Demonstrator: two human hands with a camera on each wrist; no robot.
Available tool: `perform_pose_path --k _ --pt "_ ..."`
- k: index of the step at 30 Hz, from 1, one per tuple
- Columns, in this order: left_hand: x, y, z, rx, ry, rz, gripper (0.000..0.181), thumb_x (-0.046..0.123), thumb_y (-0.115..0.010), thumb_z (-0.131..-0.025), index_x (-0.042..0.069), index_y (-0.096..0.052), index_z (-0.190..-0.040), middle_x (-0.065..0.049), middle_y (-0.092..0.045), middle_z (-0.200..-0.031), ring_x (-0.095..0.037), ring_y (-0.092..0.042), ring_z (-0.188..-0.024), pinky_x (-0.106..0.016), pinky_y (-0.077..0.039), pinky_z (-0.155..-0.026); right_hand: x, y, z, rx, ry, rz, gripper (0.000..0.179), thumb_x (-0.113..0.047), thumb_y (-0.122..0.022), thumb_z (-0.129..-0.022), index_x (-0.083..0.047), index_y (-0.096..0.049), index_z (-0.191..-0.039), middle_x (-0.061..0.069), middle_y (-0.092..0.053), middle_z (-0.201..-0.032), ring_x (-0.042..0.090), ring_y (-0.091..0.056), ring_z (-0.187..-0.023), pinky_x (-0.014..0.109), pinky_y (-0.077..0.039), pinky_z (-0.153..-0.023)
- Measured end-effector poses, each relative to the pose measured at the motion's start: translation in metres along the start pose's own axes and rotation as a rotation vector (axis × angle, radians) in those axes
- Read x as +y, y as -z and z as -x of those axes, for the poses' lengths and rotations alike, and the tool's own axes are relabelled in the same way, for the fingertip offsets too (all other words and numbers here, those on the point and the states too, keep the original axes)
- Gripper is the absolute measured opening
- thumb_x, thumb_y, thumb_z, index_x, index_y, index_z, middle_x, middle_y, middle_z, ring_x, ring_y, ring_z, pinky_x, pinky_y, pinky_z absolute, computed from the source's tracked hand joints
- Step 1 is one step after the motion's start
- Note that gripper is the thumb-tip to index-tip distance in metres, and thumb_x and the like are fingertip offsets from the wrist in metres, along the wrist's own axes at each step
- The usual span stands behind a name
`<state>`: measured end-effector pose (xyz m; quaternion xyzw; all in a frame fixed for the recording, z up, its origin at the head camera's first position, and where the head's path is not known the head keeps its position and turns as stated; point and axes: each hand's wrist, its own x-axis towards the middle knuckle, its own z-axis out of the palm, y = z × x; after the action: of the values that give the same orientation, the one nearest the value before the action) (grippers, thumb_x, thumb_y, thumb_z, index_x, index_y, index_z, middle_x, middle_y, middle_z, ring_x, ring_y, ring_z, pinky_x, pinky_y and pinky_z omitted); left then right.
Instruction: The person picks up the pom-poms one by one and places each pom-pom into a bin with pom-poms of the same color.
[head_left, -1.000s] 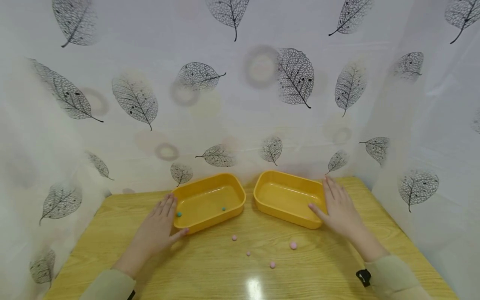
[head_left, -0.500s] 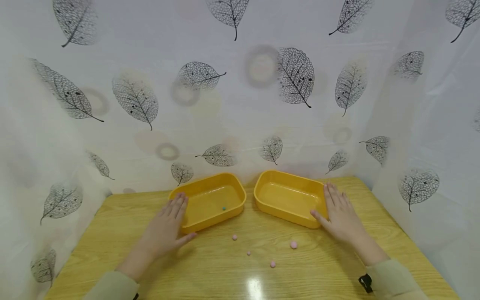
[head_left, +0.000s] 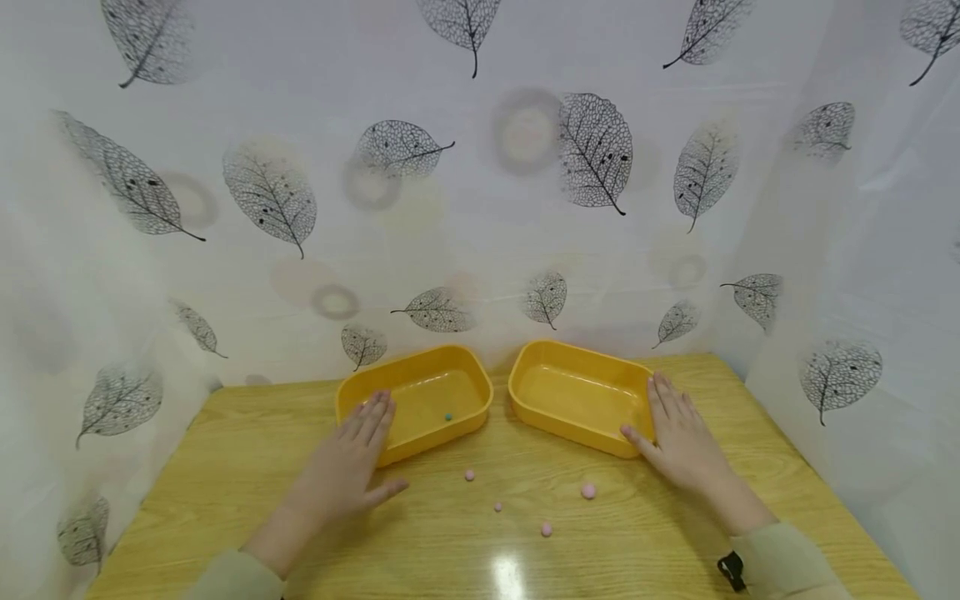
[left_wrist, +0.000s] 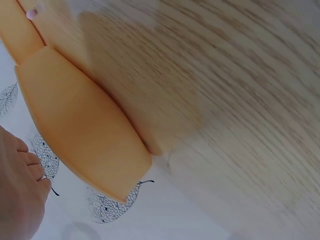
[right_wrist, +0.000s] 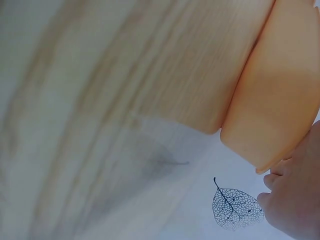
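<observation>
Two yellow plastic trays stand at the back of the table. My left hand (head_left: pixel 339 475), its fingers straight, is in front of the left tray's (head_left: pixel 420 446) near left corner in the head view. The left wrist view has this hand apart from the tray wall. One small teal ball (head_left: pixel 448 417) lies in that tray; part of its inside is hidden behind my fingers. My right hand (head_left: pixel 684 442) lies along the right end of the right tray (head_left: pixel 573 427), fingers straight and thumb at the near rim. Neither hand grips anything.
Several small pink balls lie on the wooden table (head_left: pixel 420 550) in front of the trays, including a larger pink ball (head_left: pixel 588 492) and a tiny pink ball (head_left: pixel 498 507). A white leaf-print curtain (head_left: pixel 480 217) hangs behind and at both sides.
My left hand has moved right, from the left tray's end to across its near left corner, covering a second teal ball. My right hand has slid slightly nearer along its tray.
</observation>
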<state>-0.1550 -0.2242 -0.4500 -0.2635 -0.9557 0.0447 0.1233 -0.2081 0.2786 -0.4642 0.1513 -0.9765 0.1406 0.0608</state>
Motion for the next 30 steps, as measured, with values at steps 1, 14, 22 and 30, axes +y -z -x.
perform_pose_path --k 1,14,22,30 --pt "0.002 0.000 0.000 0.002 -0.001 0.007 0.102 0.064 -0.066 -0.095 -0.008 -0.036 -0.160 -0.026 -0.030 -0.171 -0.041 -0.031 -0.160 -0.053 -0.036 -0.128 0.000 0.000 0.000 -0.002 0.000 -0.002 0.097 -0.056 -0.050 -0.108 0.014 -0.013 -0.164 0.034 -0.008 -0.174 0.053 -0.015 -0.161 0.068 -0.016 -0.131" --pt "0.030 -0.002 -0.006 0.146 -0.092 0.066 0.101 0.062 -0.071 -0.093 -0.004 -0.037 -0.161 -0.020 -0.034 -0.171 -0.035 -0.037 -0.159 -0.031 0.000 -0.135 -0.001 0.000 -0.001 -0.035 -0.010 -0.009 0.098 -0.056 -0.049 -0.109 0.018 -0.013 -0.161 0.038 -0.007 -0.171 0.056 -0.014 -0.160 0.069 -0.019 -0.130" --pt "0.044 -0.007 -0.006 0.179 -0.127 0.121 0.093 0.055 -0.073 -0.095 -0.001 -0.040 -0.161 -0.014 -0.034 -0.173 -0.030 -0.039 -0.159 -0.026 0.003 -0.134 -0.002 0.001 -0.001 -0.033 -0.007 -0.008 0.098 -0.056 -0.050 -0.109 0.019 -0.015 -0.161 0.039 -0.009 -0.171 0.056 -0.016 -0.159 0.069 -0.020 -0.129" --pt "0.052 -0.014 -0.009 0.238 -0.204 0.185 0.089 0.047 -0.077 -0.094 0.004 -0.040 -0.163 -0.012 -0.046 -0.167 -0.028 -0.048 -0.153 -0.044 -0.042 -0.125 -0.001 0.001 -0.001 -0.033 -0.010 -0.004 0.098 -0.056 -0.050 -0.109 0.018 -0.014 -0.161 0.038 -0.009 -0.172 0.056 -0.016 -0.159 0.069 -0.020 -0.129"
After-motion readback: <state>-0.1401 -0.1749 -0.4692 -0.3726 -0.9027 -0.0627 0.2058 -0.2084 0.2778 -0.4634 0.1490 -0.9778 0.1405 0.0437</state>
